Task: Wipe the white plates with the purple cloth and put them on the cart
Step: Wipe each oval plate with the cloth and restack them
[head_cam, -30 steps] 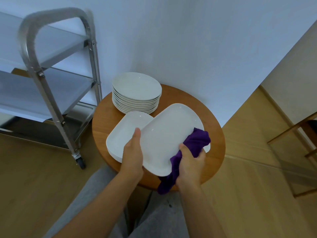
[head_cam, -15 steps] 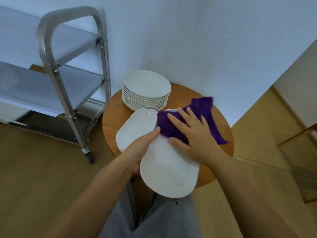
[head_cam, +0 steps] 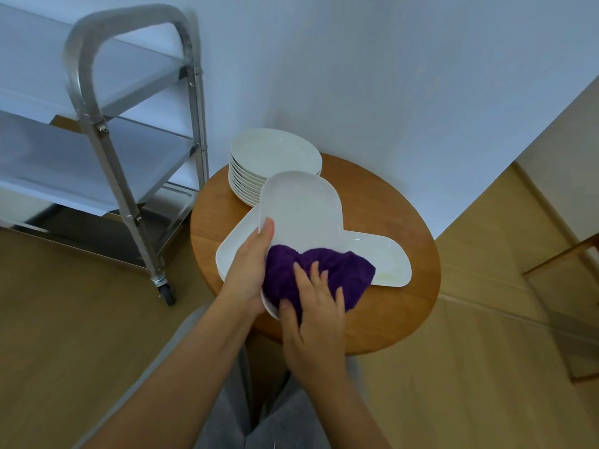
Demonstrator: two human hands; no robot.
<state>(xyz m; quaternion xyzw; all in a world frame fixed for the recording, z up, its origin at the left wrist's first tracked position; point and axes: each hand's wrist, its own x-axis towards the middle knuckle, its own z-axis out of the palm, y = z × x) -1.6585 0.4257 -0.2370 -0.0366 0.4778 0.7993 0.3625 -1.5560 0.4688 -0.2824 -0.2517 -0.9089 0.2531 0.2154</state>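
A round wooden bench (head_cam: pixel 389 222) serves as the landmark here. Above its near-left part a white oblong plate (head_cam: pixel 299 209) is held tilted, its far end over the middle of the bench. The left hand (head_cam: pixel 249 270) grips this plate at its left edge, thumb laid along the upper face and the other fingers hidden beneath it. The right hand (head_cam: pixel 316 315) presses a bunched purple cloth (head_cam: pixel 319 273) onto the near end of the held plate; its fingers (head_cam: pixel 324 281) are spread and fairly straight on top of the cloth, with the thumb at the plate's near rim. Under the held plate more oblong white plates (head_cam: pixel 385 257) lie flat on the bench, one end showing toward the bench's right side and the other toward its left edge. At the far-left part of the bench stands a stack of round white plates (head_cam: pixel 275 153). To the left of the bench, on the wooden floor (head_cam: pixel 64 319), stands a metal cart (head_cam: pixel 136 131) with shelves and a caster wheel, its near post close to the bench's left rim.
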